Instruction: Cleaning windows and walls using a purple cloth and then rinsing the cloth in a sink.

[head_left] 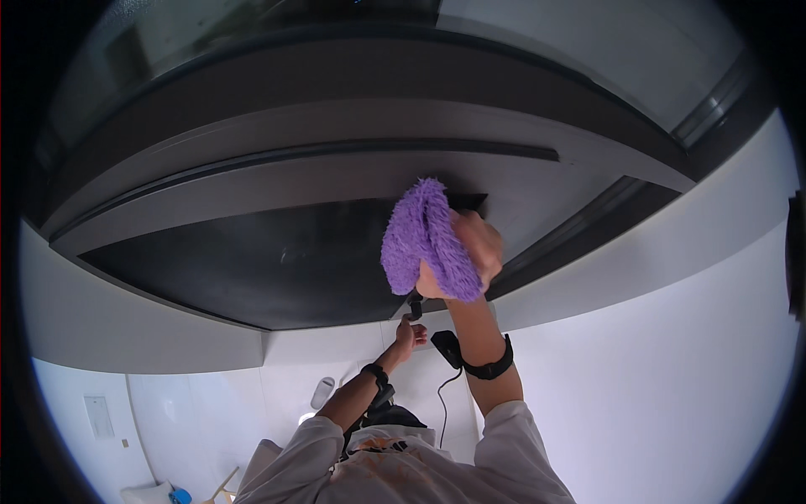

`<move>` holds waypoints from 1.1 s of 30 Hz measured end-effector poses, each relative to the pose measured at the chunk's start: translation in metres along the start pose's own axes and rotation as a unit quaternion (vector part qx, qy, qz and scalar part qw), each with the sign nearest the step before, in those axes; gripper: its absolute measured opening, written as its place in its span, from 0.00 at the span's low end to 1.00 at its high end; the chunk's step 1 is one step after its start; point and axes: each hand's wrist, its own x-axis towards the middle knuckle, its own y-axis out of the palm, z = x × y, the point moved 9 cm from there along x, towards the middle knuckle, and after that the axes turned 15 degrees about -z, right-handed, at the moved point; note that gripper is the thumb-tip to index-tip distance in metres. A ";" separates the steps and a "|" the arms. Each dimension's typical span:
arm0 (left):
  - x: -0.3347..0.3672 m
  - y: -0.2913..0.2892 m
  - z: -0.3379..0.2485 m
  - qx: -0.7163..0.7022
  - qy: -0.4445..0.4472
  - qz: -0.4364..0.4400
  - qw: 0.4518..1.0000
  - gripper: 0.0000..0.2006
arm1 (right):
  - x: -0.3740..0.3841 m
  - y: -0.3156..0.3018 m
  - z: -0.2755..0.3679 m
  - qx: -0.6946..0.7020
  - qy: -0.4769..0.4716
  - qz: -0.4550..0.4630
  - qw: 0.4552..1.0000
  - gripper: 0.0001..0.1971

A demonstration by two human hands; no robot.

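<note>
In my right hand (478,244) is a fluffy purple cloth (420,235), bunched up, with my fingers closed round it. The cloth lies over part of a grey-brown frame (353,176) and the dark pane (269,260) beside it. Lower down, my left hand (408,334) hangs with its fingers loosely bent, nothing visible in it. Just above its fingertips is a small black piece (416,306), perhaps a handle; I cannot tell whether they touch. Both forearms carry black straps.
A long dark rail (336,151) runs across the frame above the cloth. White wall (630,378) fills the right side. A black device (447,346) with a cable hangs by my right forearm. A grey slipper (322,392) lies on the pale floor below.
</note>
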 end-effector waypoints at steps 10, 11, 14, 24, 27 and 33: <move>-0.053 -0.076 -0.068 0.199 0.125 0.130 0.963 0.17 | -0.011 -0.012 0.032 -0.094 -0.037 0.061 0.993 0.24; -0.077 -0.099 -0.083 0.168 0.121 0.146 0.967 0.15 | -0.018 -0.024 0.033 -0.141 -0.053 0.072 0.986 0.23; -0.129 -0.202 -0.125 0.088 0.179 0.127 0.972 0.17 | -0.017 -0.037 0.030 -0.246 -0.080 -0.022 0.966 0.24; -0.274 -0.449 -0.181 -0.034 0.317 -0.257 0.912 0.11 | -0.081 0.142 0.096 0.012 0.039 0.026 0.999 0.26; -0.300 -0.445 -0.198 -0.047 0.384 -0.266 0.883 0.11 | -0.090 0.215 0.145 0.048 0.033 0.035 0.998 0.24; -0.360 -0.410 -0.245 -0.062 0.484 -0.270 0.830 0.10 | -0.096 0.323 0.231 0.126 0.059 0.034 0.990 0.27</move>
